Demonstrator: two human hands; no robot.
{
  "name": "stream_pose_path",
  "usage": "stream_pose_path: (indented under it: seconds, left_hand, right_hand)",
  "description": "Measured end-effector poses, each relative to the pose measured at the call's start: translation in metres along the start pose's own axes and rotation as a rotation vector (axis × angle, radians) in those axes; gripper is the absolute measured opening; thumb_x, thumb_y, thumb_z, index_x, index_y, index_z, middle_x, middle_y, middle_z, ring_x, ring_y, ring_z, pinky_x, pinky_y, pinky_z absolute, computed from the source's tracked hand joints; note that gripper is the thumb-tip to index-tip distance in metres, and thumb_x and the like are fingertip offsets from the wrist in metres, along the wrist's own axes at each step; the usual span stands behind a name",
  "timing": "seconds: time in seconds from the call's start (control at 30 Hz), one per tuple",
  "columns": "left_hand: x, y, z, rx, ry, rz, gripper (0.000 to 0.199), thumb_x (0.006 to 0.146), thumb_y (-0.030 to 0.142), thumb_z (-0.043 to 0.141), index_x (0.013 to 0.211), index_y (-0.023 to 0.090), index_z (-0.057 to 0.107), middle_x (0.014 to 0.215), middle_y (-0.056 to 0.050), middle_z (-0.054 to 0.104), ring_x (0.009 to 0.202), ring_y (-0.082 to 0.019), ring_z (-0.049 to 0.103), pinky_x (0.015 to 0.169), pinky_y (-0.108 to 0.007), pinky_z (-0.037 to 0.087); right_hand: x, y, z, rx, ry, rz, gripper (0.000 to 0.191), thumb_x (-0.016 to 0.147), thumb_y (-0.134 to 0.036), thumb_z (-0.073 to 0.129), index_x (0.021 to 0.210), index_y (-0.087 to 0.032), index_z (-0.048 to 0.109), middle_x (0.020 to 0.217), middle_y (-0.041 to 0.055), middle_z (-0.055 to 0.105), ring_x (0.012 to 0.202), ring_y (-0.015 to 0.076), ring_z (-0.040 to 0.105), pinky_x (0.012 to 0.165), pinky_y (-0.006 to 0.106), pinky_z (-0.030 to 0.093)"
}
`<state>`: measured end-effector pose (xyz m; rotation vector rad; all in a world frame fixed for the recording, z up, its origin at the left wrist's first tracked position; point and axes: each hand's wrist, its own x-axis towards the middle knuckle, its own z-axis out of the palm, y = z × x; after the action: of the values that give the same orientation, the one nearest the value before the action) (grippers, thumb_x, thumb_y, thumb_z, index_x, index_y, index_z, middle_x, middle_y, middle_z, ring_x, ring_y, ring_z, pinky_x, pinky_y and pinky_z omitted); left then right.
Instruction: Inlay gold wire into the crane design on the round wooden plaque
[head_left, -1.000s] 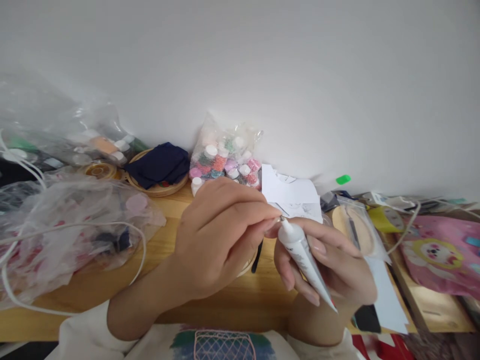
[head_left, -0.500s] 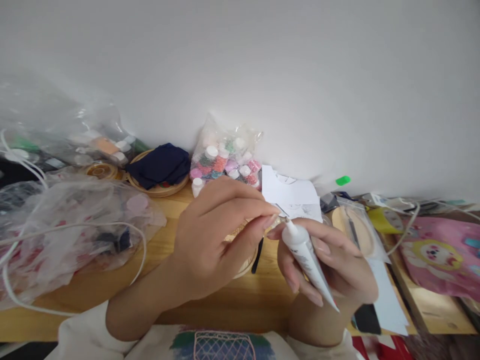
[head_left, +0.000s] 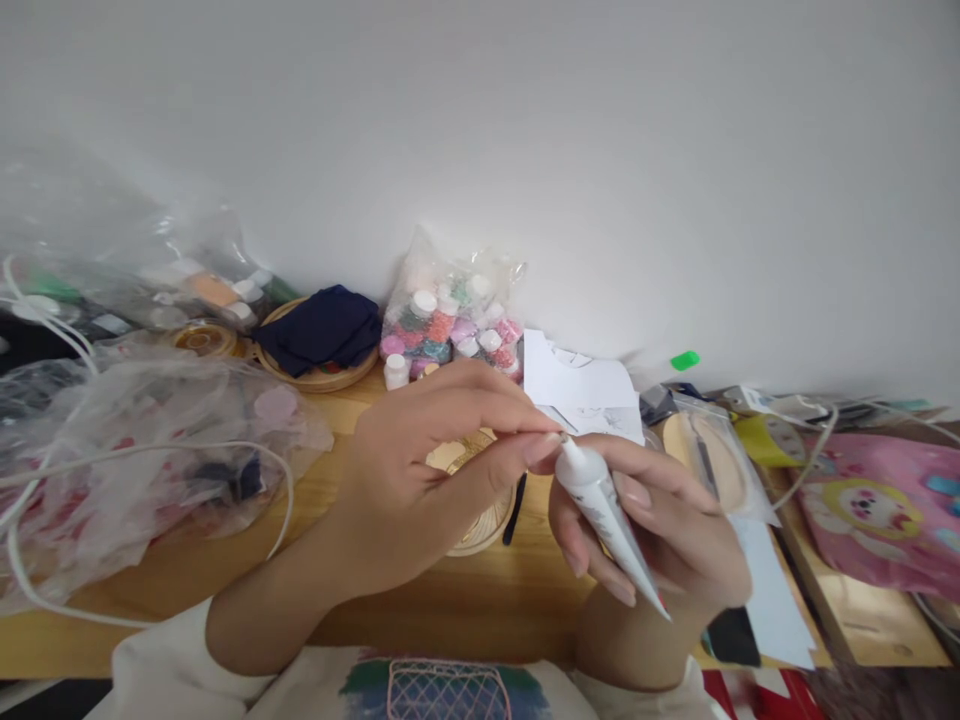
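In my right hand [head_left: 660, 525] is a white squeeze tube [head_left: 609, 520] with a narrow white nozzle, its flat end slanting down toward me. My left hand [head_left: 450, 470] is closed in a pinch, thumb and forefinger at the nozzle tip. A tiny piece may be between them, but it is too small to name. My right index fingertip almost meets the left thumb there. Below my left hand, partly covered by it, a round hoop-like piece with gold-coloured material [head_left: 476, 535] lies on the wooden table [head_left: 442, 620].
At the back stand a bag of bead jars [head_left: 465, 320], white paper [head_left: 585, 390] and dark blue cloth [head_left: 322, 330] on a hoop. Crumpled plastic bags [head_left: 150, 450] and a white cable [head_left: 281, 480] fill the left. A pink pouch [head_left: 885, 510] lies at the right.
My left fingertips have closed in on the nozzle tip, and the small thing seen between fingers and nozzle is now mostly hidden. The tube has shifted slightly left.
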<state>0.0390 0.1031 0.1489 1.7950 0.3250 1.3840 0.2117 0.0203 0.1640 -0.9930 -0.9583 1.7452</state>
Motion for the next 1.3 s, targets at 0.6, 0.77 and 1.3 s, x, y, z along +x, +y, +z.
stream_pose_path:
  seconds: [0.6, 0.77, 1.3]
  left_hand:
    - [-0.005, 0.004, 0.005, 0.213, 0.104, -0.027, 0.013, 0.085, 0.009, 0.062, 0.080, 0.021, 0.066, 0.075, 0.001, 0.068, 0.072, -0.012, 0.064, 0.067, -0.027, 0.053]
    - [-0.006, -0.001, 0.005, 0.234, 0.132, 0.020, 0.013, 0.085, 0.007, 0.061, 0.083, 0.019, 0.068, 0.078, 0.000, 0.069, 0.077, -0.013, 0.064, 0.072, -0.027, 0.052]
    - [-0.003, -0.006, -0.005, -0.266, -0.022, -0.408, 0.007, 0.086, 0.018, 0.069, 0.082, 0.024, 0.071, 0.079, 0.002, 0.069, 0.076, -0.011, 0.064, 0.066, -0.021, 0.052]
  right_hand:
    - [0.000, 0.008, -0.001, -0.003, 0.062, -0.050, 0.033, 0.088, -0.043, 0.061, 0.106, -0.016, 0.063, 0.067, 0.0025, 0.066, 0.036, 0.0035, 0.042, 0.034, 0.016, 0.026]
    - [0.000, 0.003, 0.001, 0.051, 0.041, -0.051, 0.029, 0.086, -0.041, 0.066, 0.102, -0.017, 0.066, 0.064, 0.0020, 0.066, 0.035, 0.0037, 0.042, 0.033, 0.016, 0.027]
    - [-0.004, 0.007, -0.005, 0.016, 0.117, -0.242, 0.031, 0.090, -0.041, 0.060, 0.111, -0.019, 0.068, 0.067, 0.0019, 0.065, 0.038, 0.0040, 0.044, 0.035, 0.016, 0.028]
